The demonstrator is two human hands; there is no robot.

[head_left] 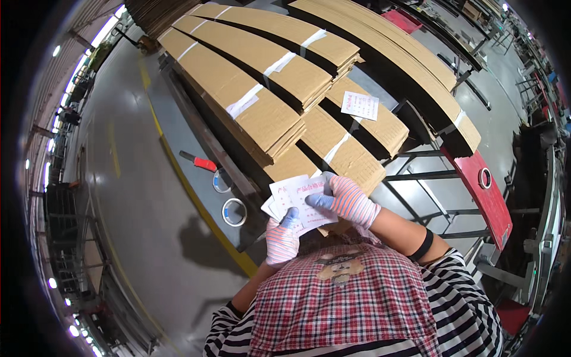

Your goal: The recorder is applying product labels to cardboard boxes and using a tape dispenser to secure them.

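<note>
Several white paper labels with red print [292, 195] are fanned out in front of my apron. My left hand [282, 239], in a striped glove with blue fingertips, grips them from below with the thumb on top. On the right, my right hand [351, 201], gloved the same way, pinches the top label [315, 208] between thumb and fingers. Just beyond lie long bundles of brown cardboard strips [250, 110], bound with white bands. Another printed label [360, 105] rests on a bundle to the right.
A red-handled knife [202, 162] lies left of the stack, near two tape rolls [234, 212]. More cardboard strips [410, 47] stand at the far right. A red board [485, 202] holding a ring-shaped roll slants beside a metal frame. Yellow floor line [184, 178] runs along the left.
</note>
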